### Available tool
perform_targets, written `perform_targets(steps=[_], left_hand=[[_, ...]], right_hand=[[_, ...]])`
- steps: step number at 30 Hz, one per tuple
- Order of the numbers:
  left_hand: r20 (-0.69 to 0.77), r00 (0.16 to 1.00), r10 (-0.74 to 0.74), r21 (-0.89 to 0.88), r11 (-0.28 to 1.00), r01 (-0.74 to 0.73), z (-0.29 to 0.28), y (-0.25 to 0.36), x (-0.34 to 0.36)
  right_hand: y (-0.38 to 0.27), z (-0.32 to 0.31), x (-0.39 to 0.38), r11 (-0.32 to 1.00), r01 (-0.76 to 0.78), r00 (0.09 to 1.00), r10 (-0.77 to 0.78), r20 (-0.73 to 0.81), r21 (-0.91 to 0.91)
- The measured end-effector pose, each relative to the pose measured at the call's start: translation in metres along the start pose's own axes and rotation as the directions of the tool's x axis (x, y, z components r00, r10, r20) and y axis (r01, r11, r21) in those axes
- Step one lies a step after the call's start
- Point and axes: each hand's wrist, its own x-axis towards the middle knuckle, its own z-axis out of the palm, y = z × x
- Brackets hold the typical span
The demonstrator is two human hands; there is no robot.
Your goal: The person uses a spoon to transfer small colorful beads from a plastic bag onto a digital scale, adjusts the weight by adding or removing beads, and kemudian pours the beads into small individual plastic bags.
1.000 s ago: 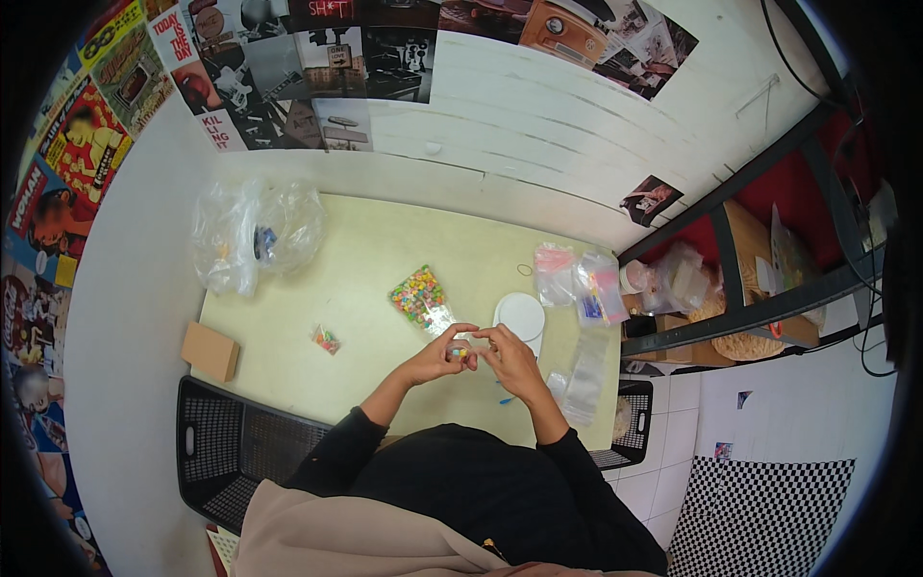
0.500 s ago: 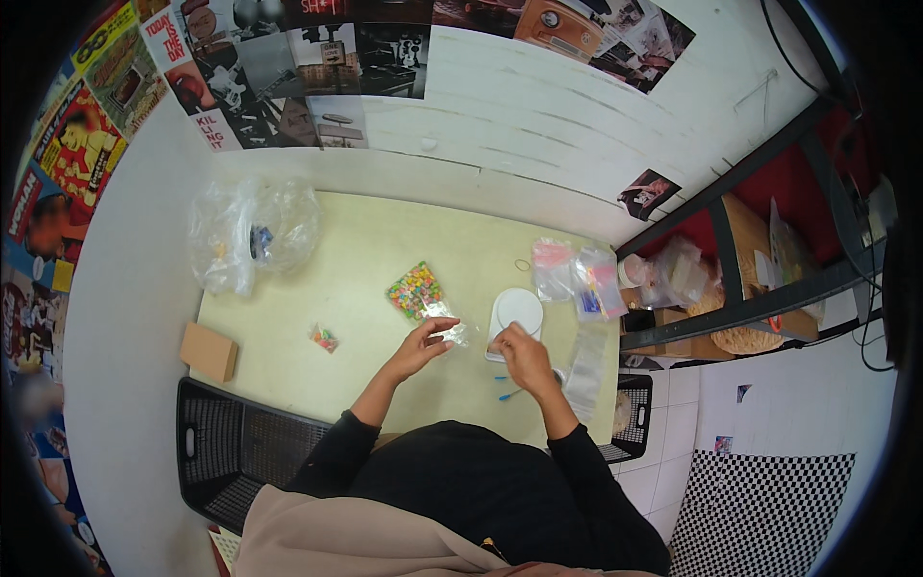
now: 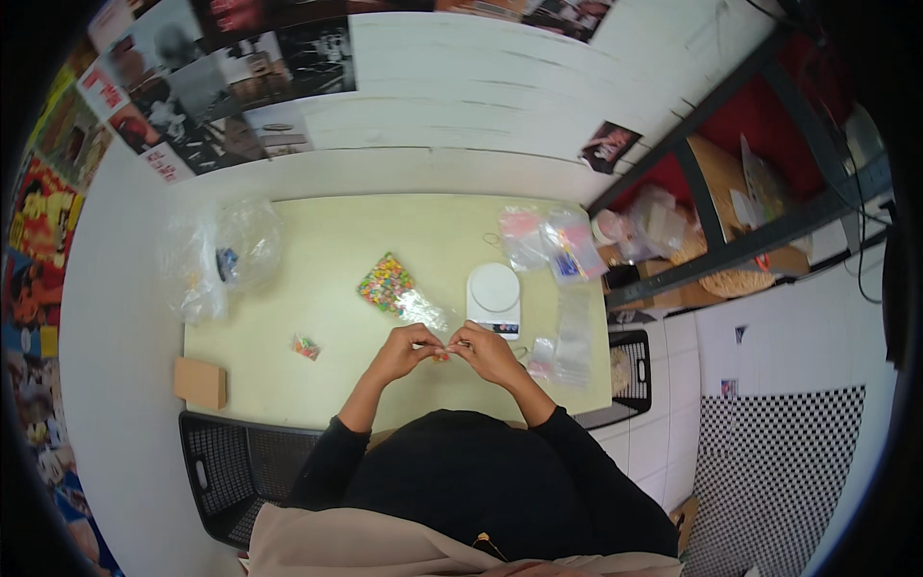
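My left hand [image 3: 404, 351] and my right hand [image 3: 481, 351] meet at the front middle of the table, both pinching the top of a small clear bag [image 3: 441, 357] with coloured candies low in it. Just behind them lies a large bag of multicoloured candies [image 3: 384, 282], its empty clear end toward my hands. A small filled packet [image 3: 307, 347] lies to my left. A white digital scale [image 3: 494, 288] stands behind my right hand, with flat clear bags [image 3: 572, 341] to its right.
On the pale table [image 3: 260, 375] are a cardboard box [image 3: 200, 383], crumpled plastic [image 3: 212, 250] and bag packs [image 3: 524, 236]. Black crates [image 3: 240, 471] [image 3: 635, 370] stand at both front sides. A dark shelf [image 3: 731, 231] with goods is at right; posters cover the walls.
My right hand has moved left from near the scale's front to meet my left hand at the small bag, which both now pinch. The view has tilted and shifted slightly.
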Motion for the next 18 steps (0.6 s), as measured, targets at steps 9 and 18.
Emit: perform_targets(steps=[9, 18], left_hand=[[-0.565, 0.799, -0.207, 0.027, 0.963, 0.268, -0.047, -0.107, -0.066], [-0.807, 0.590, -0.041, 0.329, 0.798, 0.505, -0.086, -0.142, -0.129]], right_hand=[[0.140, -0.026, -0.054, 0.776, -0.577, 0.807, 0.495, -0.323, -0.254], [0.188, -0.021, -0.103, 0.787, -0.558, 0.819, 0.469, -0.331, -0.264]])
